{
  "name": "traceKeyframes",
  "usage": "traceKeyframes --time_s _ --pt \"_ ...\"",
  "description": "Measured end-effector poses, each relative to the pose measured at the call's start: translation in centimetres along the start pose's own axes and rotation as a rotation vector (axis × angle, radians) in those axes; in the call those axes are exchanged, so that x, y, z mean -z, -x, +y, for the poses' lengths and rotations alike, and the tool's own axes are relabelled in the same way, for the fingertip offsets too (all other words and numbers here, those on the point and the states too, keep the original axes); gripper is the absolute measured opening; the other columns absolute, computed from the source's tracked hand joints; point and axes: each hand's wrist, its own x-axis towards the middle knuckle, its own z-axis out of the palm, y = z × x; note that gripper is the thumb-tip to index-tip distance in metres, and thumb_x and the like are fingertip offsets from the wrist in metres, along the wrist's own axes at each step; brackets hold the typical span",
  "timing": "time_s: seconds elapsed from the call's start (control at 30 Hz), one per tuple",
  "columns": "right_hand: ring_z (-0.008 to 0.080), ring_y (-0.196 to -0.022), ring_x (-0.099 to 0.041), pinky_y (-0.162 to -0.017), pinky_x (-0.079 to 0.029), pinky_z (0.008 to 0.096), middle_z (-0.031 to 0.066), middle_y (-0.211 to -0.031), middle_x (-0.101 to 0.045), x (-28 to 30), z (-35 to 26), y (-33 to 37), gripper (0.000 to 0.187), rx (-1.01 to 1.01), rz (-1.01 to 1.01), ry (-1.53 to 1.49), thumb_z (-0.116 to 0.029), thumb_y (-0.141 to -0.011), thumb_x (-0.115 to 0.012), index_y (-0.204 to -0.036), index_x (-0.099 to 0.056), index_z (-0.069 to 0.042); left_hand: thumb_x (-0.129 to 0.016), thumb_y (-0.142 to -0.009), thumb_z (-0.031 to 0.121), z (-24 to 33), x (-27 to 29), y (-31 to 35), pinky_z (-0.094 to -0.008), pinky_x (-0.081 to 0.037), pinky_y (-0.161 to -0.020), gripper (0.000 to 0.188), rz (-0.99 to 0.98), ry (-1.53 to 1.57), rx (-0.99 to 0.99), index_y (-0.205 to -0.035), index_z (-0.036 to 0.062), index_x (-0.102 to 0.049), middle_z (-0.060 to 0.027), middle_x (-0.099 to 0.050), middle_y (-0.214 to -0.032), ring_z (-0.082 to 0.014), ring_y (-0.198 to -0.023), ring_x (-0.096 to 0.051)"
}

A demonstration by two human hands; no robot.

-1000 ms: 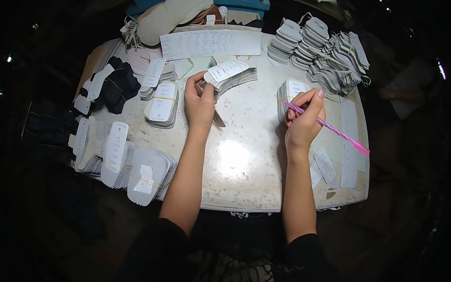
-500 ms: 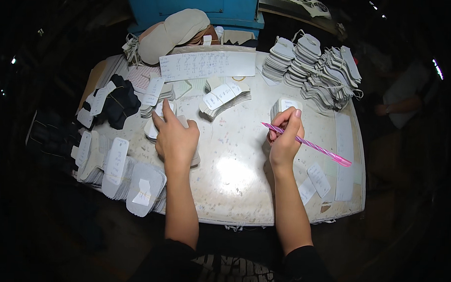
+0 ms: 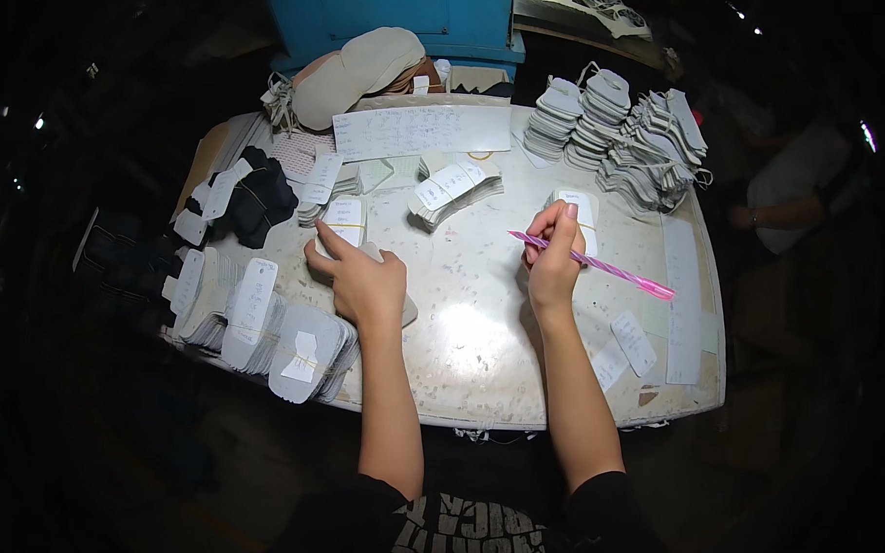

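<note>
In my right hand [image 3: 555, 266] is a pink-and-white striped pen [image 3: 613, 273], pinched with its tip toward the left. Just beyond those fingers sits a banded stack of pieces [image 3: 583, 211] with a white label on top, partly covered by the hand. My left hand [image 3: 372, 286] rests over grey flat pieces [image 3: 409, 310], its fingers spread and touching them; much of these pieces is hidden under the palm. Beside its index fingertip is a labelled, banded stack [image 3: 345, 213]. Between the two hands, farther back, lies a curved bundle [image 3: 455, 191] with a handwritten label.
Tied grey stacks [image 3: 613, 126] crowd the back right. Labelled grey bundles [image 3: 256, 319] line the near left edge, with black pieces [image 3: 260, 200] behind them. A written sheet [image 3: 423, 130] lies at the back. Loose labels [image 3: 633, 344] are at right. Another person's arm [image 3: 786, 212] shows at far right.
The view has shifted, so the table sits farther right in it. My left hand has drawn back a little, exposing more of the labelled stack. My right hand still holds the pen.
</note>
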Motion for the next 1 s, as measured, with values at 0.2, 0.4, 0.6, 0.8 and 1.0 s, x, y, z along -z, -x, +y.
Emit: traceKeyframes --time_s 0.2,0.4,0.6,0.8,1.0 --pt "0.0072 -0.046 -0.035 -0.042 -0.029 0.0235 -0.0012 -0.055 -0.043 -1.5 -2.0 2.4 0.057 -0.155 -0.112 -0.364 -0.053 -0.113 -0.026 -0.083 -0.050 -0.010 -0.078 -0.084 0.018 -0.7 0.2 2.2 -0.0527 -0.057 -0.093 0.099 0.030 0.125 -0.084 -0.162 0.0048 -0.018 -0.0271 -0.033 -0.146 -0.0490 -0.108 -0.066" --pt "0.0070 -0.042 -0.036 -0.038 -0.035 0.0238 0.0048 -0.059 -0.052 1.5 -4.7 7.7 0.056 -0.218 -0.107 -0.447 -0.051 -0.113 -0.027 -0.086 -0.050 -0.008 -0.083 -0.083 0.025 -1.8 1.2 11.2 -0.0546 -0.053 -0.097 0.098 -0.153 0.331 -0.319 -0.158 0.0007 -0.024 -0.0282 -0.037 -0.140 -0.0511 -0.115 -0.060" --pt "0.0042 -0.047 -0.047 -0.040 -0.040 0.0214 0.0047 -0.071 -0.059 5.0 -4.6 10.3 0.036 -0.123 0.016 -0.205 -0.034 -0.111 -0.054 -0.092 -0.053 -0.004 -0.088 -0.081 0.033 -4.5 3.6 19.4 -0.0529 -0.055 -0.092 0.101 -0.429 0.352 -0.565 -0.157 0.0032 -0.028 -0.0251 -0.039 -0.134 -0.0484 -0.114 -0.059" --pt "0.0067 -0.045 -0.048 -0.041 -0.040 0.0241 0.0039 -0.064 -0.058 6.1 -4.0 12.8 0.043 -0.157 0.130 -0.184 -0.033 -0.113 -0.049 -0.081 -0.053 -0.004 -0.091 -0.077 0.028 -6.9 3.1 19.9 -0.0448 -0.058 -0.084 0.078 -0.319 0.364 -0.713 -0.140 0.0075 -0.051 -0.0183 -0.051 -0.129 -0.0382 -0.106 -0.067" --pt "0.0085 -0.047 -0.044 -0.045 -0.037 0.0288 0.0033 -0.059 -0.054 4.3 -3.1 11.8 0.048 0.036 0.077 0.220 -0.030 -0.114 -0.046 -0.075 -0.052 -0.003 -0.092 -0.074 0.023 -7.8 2.1 19.8 -0.0432 -0.058 -0.077 0.065 -0.233 0.430 -0.774 -0.128 0.0045 -0.060 -0.0175 -0.057 -0.123 -0.0358 -0.102 -0.068"
